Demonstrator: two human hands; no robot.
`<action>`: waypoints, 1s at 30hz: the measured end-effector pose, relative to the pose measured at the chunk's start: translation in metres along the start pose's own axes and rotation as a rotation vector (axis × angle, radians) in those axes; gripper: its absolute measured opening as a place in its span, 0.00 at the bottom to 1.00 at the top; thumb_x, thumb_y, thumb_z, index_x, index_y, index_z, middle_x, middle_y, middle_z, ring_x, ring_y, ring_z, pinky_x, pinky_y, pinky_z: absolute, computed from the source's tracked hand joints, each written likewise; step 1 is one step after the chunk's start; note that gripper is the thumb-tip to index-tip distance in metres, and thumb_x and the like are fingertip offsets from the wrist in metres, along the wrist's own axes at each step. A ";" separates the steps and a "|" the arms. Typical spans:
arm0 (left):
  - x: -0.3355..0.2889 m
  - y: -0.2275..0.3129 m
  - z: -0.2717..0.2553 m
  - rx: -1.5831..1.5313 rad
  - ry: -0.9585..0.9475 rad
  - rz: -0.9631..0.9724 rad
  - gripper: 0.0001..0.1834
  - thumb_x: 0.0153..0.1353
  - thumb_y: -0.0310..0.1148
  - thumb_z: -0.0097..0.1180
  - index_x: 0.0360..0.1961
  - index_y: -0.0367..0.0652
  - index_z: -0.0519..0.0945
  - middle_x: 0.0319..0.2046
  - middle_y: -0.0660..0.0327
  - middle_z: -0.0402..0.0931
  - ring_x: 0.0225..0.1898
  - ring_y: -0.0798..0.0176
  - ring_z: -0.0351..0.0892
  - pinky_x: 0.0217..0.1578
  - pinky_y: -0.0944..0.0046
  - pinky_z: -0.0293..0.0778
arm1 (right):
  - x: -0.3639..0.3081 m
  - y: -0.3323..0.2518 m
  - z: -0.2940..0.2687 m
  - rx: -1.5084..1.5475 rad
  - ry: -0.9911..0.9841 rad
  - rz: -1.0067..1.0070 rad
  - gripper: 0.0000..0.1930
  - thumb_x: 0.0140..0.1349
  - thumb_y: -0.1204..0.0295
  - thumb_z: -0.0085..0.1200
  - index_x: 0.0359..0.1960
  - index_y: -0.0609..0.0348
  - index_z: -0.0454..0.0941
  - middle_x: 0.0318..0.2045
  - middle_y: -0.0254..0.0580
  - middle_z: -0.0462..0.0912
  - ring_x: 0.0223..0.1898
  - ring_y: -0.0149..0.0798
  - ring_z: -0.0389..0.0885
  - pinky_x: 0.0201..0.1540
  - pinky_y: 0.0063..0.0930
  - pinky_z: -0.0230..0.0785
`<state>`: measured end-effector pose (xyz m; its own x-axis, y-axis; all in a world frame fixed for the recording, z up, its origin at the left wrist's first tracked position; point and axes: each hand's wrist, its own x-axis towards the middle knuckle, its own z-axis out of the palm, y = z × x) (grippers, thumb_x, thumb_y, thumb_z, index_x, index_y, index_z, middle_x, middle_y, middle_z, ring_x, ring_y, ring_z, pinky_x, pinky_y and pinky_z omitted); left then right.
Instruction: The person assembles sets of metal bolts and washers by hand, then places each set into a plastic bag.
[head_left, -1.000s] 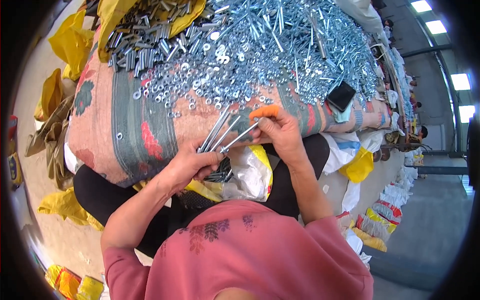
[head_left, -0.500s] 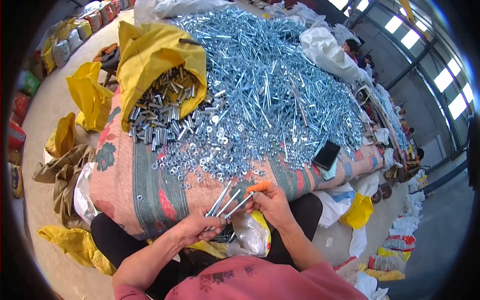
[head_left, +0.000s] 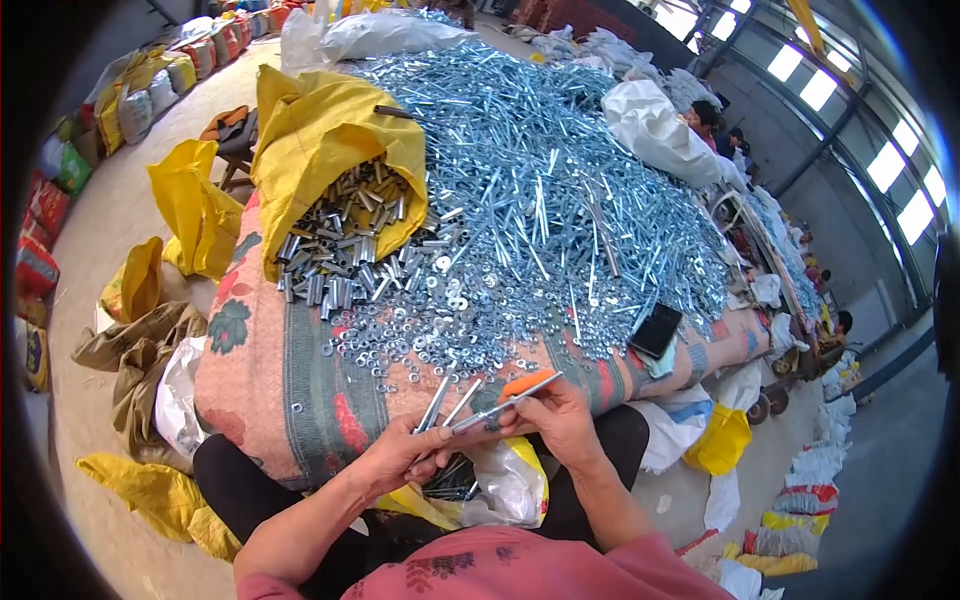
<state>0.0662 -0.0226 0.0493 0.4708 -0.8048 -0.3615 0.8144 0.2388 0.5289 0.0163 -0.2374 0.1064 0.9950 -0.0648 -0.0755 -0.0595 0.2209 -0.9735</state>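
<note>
My left hand (head_left: 398, 455) is closed around several long, thin bolts (head_left: 434, 402), whose ends fan out beyond the fingers. Another long metal bolt (head_left: 540, 383) slants across between the hands. My right hand (head_left: 568, 425) pinches it, with its far end sticking out to the right, and its lower end meets my left fingertips. One right finger wears an orange cover (head_left: 522, 385). Just ahead, loose washers and nuts (head_left: 430, 335) lie on a patterned cloth (head_left: 250, 390). Below my hands, an opened bag (head_left: 505, 480) in my lap contains more dark metal rods.
A large heap of shiny bolts (head_left: 560, 190) covers the work surface. At its left, a yellow sack (head_left: 320, 140) spills metal sleeves (head_left: 330, 285). A black phone (head_left: 657, 330) lies near the right edge. Sacks stand on the floor, and other people (head_left: 705, 118) sit farther right.
The bolt in my right hand now reaches out past my fingers to the upper right; before, its end was at my fingertips. The right hand has moved slightly right and down.
</note>
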 end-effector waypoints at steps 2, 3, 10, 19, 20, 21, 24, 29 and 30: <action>-0.001 0.000 0.004 0.024 0.012 -0.002 0.10 0.56 0.30 0.58 0.38 0.38 0.73 0.19 0.60 0.73 0.09 0.75 0.59 0.10 0.77 0.52 | -0.001 0.014 -0.001 -0.052 -0.053 0.021 0.09 0.60 0.79 0.49 0.42 0.64 0.74 0.31 0.44 0.80 0.28 0.32 0.80 0.33 0.24 0.75; -0.001 -0.001 0.006 0.041 0.032 0.010 0.10 0.55 0.29 0.58 0.38 0.38 0.73 0.18 0.60 0.73 0.09 0.75 0.59 0.10 0.76 0.52 | -0.002 0.023 0.002 -0.106 -0.123 0.048 0.09 0.60 0.79 0.49 0.42 0.63 0.74 0.31 0.43 0.80 0.28 0.30 0.79 0.33 0.23 0.74; 0.002 -0.006 0.016 0.319 0.288 0.139 0.09 0.53 0.26 0.55 0.37 0.39 0.73 0.14 0.64 0.69 0.09 0.75 0.61 0.09 0.76 0.53 | 0.000 0.050 0.003 -0.389 0.072 0.124 0.06 0.57 0.72 0.55 0.33 0.62 0.75 0.22 0.31 0.76 0.23 0.23 0.73 0.24 0.19 0.66; 0.003 0.002 0.009 0.257 0.275 0.123 0.07 0.53 0.28 0.56 0.33 0.41 0.71 0.14 0.65 0.68 0.08 0.76 0.57 0.08 0.76 0.49 | 0.005 0.031 -0.020 -0.260 -0.078 0.178 0.15 0.63 0.71 0.48 0.49 0.65 0.70 0.37 0.42 0.80 0.34 0.29 0.79 0.38 0.21 0.73; 0.003 0.002 0.008 0.242 0.263 0.123 0.08 0.53 0.28 0.56 0.33 0.40 0.71 0.14 0.65 0.68 0.08 0.76 0.57 0.08 0.76 0.49 | 0.006 0.035 -0.016 -0.253 -0.091 0.199 0.15 0.63 0.71 0.48 0.49 0.65 0.70 0.37 0.42 0.80 0.34 0.29 0.79 0.38 0.21 0.73; 0.003 0.001 0.008 0.229 0.243 0.123 0.08 0.53 0.27 0.56 0.32 0.40 0.71 0.14 0.65 0.68 0.08 0.77 0.57 0.08 0.77 0.48 | 0.006 0.034 -0.011 -0.190 -0.003 0.121 0.16 0.64 0.70 0.47 0.50 0.67 0.69 0.36 0.44 0.80 0.34 0.31 0.79 0.39 0.22 0.73; 0.001 -0.002 0.006 0.198 0.240 0.109 0.08 0.53 0.26 0.57 0.31 0.41 0.71 0.14 0.65 0.68 0.08 0.77 0.57 0.08 0.77 0.48 | 0.005 0.035 -0.006 -0.023 -0.005 0.091 0.19 0.64 0.68 0.47 0.51 0.70 0.68 0.37 0.46 0.80 0.35 0.33 0.80 0.40 0.25 0.73; -0.002 0.001 0.005 0.142 0.242 0.106 0.07 0.53 0.25 0.56 0.33 0.39 0.72 0.13 0.65 0.69 0.07 0.77 0.58 0.07 0.76 0.49 | 0.003 0.038 -0.015 -0.143 -0.085 0.098 0.23 0.64 0.65 0.46 0.55 0.70 0.64 0.40 0.49 0.79 0.40 0.41 0.79 0.45 0.33 0.73; -0.001 0.000 0.007 0.199 0.210 0.087 0.07 0.53 0.26 0.56 0.33 0.39 0.72 0.13 0.65 0.69 0.07 0.77 0.58 0.07 0.76 0.49 | 0.008 0.043 -0.016 -0.091 -0.035 0.013 0.24 0.64 0.62 0.45 0.55 0.70 0.63 0.41 0.50 0.78 0.41 0.42 0.79 0.46 0.33 0.73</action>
<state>0.0633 -0.0257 0.0552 0.6126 -0.6509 -0.4485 0.6954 0.1742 0.6971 0.0203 -0.2436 0.0609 0.9962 -0.0280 -0.0821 -0.0777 0.1322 -0.9882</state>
